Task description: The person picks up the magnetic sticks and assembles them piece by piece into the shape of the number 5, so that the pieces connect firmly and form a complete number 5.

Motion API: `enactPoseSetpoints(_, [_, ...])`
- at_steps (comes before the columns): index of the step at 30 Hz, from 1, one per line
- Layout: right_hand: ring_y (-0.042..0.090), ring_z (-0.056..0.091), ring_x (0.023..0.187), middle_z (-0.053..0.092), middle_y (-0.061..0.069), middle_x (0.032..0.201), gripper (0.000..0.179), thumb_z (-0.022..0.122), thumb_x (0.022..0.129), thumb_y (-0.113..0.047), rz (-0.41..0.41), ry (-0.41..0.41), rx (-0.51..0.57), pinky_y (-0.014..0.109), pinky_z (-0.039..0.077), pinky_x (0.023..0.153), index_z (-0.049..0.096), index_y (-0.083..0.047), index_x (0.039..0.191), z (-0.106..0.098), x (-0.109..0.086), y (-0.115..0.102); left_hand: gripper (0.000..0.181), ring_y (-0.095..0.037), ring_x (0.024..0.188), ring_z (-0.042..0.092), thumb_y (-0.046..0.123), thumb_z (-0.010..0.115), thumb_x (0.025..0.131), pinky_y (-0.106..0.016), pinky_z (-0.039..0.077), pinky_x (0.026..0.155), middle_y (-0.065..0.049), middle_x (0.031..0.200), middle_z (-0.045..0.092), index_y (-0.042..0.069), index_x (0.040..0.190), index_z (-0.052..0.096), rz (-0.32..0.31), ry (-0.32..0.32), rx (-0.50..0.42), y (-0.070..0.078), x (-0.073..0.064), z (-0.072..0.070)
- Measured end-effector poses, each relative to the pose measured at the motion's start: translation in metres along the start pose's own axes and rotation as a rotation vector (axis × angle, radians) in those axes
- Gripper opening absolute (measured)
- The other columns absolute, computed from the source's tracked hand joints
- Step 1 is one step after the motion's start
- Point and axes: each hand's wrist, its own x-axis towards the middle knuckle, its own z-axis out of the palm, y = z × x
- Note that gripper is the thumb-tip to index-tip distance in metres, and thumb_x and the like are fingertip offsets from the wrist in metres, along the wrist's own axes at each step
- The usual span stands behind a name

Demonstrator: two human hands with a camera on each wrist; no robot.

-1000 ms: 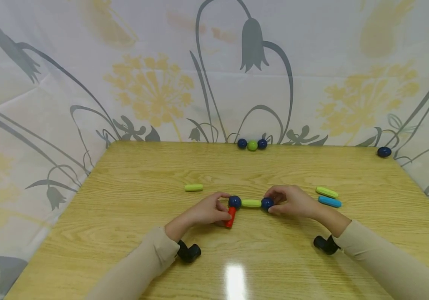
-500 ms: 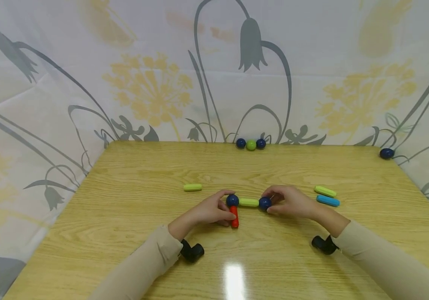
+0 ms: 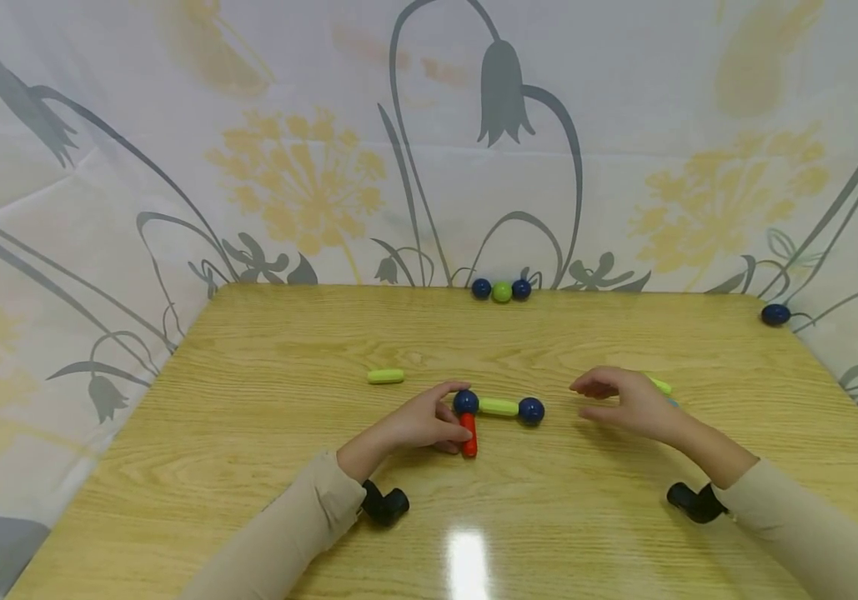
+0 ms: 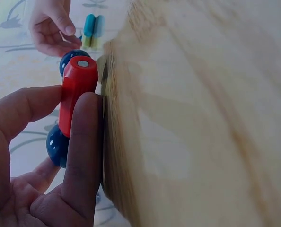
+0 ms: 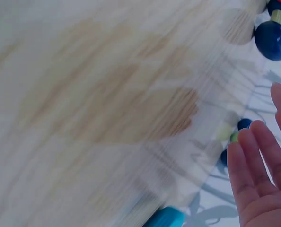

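My left hand (image 3: 419, 421) pinches a red magnetic stick (image 3: 470, 448) between thumb and fingers. A metal disc shows on the stick's near end in the left wrist view. At its far end the stick meets a dark blue ball (image 3: 466, 405), and a fingertip touches that ball. A yellow-green stick (image 3: 499, 407) runs right from it to a second dark blue ball (image 3: 531, 410). My right hand (image 3: 629, 405) hovers right of this ball, apart from it, fingers loosely extended and holding nothing. In the right wrist view its fingers (image 5: 265, 161) are spread.
A loose yellow-green stick (image 3: 386, 377) lies left. Behind my right hand are another yellow-green stick (image 3: 659, 385) and a mostly hidden blue stick (image 3: 673, 402). Two blue balls flank a green ball (image 3: 502, 292) at the back edge; a lone blue ball (image 3: 775, 314) sits far right.
My right hand has let go of the right-hand blue ball and moved right, partly covering the loose sticks. The red stick has swung from slanted to nearly straight, still in my left hand.
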Motion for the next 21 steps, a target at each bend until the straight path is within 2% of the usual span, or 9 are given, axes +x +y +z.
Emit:
enactPoseSetpoints(6, [0.022,0.062,0.084,0.065,0.007,0.097,0.026,0.075,0.078,-0.006,0.004,0.052,-0.045,0.036,0.053,0.071,0.066,-0.002,0.102,-0.008,-0.01,0.003,0.07,-0.024,0.072,0.065,-0.002,0.065,0.085,-0.035,0.056,0.067,-0.015,0.09,0.059,0.009,0.145,0.031,0.002,-0.006,-0.003,0.002,0.0,0.001])
enactPoseSetpoints(13, [0.025,0.062,0.083,0.065,0.009,0.096,0.027,0.076,0.076,-0.005,0.0,0.071,-0.062,0.035,0.053,0.067,0.066,-0.003,0.101,-0.013,-0.017,0.008,0.071,-0.026,0.072,0.066,-0.003,0.065,0.085,-0.035,0.056,0.066,-0.014,0.089,0.059,0.009,0.145,0.031,0.001,0.003,-0.003,0.002,-0.002,0.001])
enactPoseSetpoints(21, [0.026,0.062,0.086,0.064,0.008,0.099,0.026,0.074,0.078,-0.005,0.069,0.08,-0.073,0.037,0.054,0.069,0.065,-0.002,0.102,-0.019,-0.028,0.013,0.072,-0.025,0.073,0.066,-0.002,0.066,0.085,-0.035,0.056,0.067,-0.014,0.09,0.059,0.01,0.146,0.031,-0.005,0.005,-0.012,0.0,-0.002,0.001])
